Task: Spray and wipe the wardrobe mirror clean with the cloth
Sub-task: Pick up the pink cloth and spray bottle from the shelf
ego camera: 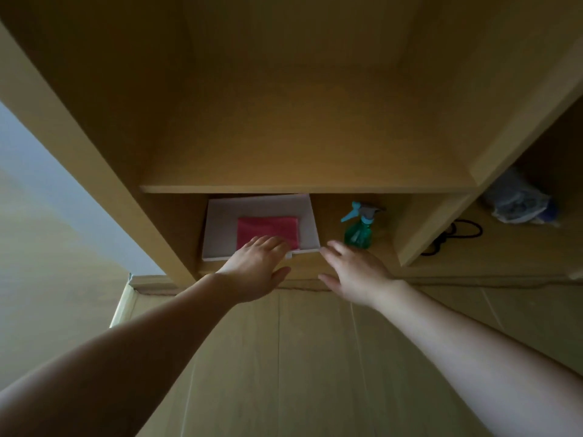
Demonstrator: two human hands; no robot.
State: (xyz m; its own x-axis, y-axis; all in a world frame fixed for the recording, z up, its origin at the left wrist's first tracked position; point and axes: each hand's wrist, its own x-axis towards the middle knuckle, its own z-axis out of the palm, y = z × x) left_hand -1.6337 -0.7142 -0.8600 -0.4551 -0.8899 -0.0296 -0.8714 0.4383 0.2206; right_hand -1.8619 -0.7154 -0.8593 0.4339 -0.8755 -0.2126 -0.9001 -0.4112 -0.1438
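Pale wood-grain floor boards (284, 357) lie nearest, with two bare forearms stretched out over them toward the wardrobe. The left hand (257, 266) is released, fingers straight and close together, palm down, over the front lip of a white tray (217, 228). Its fingertips are at the near edge of the pink cloth (271, 230), though I cannot tell whether they touch it. The right hand (356, 272) is likewise released, fingers spread and holding nothing, just beside the tray's front right corner and short of the spray bottle (358, 230).

The folded cloth lies flat in the tray, toward its right side, in the lowest compartment of the wardrobe. To the right of the tray, in the same compartment, the green spray bottle with its blue trigger head stands upright. Above both runs a wooden shelf (309, 188).

Farther right, in the neighbouring compartment, a black cord (457, 236) lies looped, and a crumpled plastic bag (517, 203) sits behind it.
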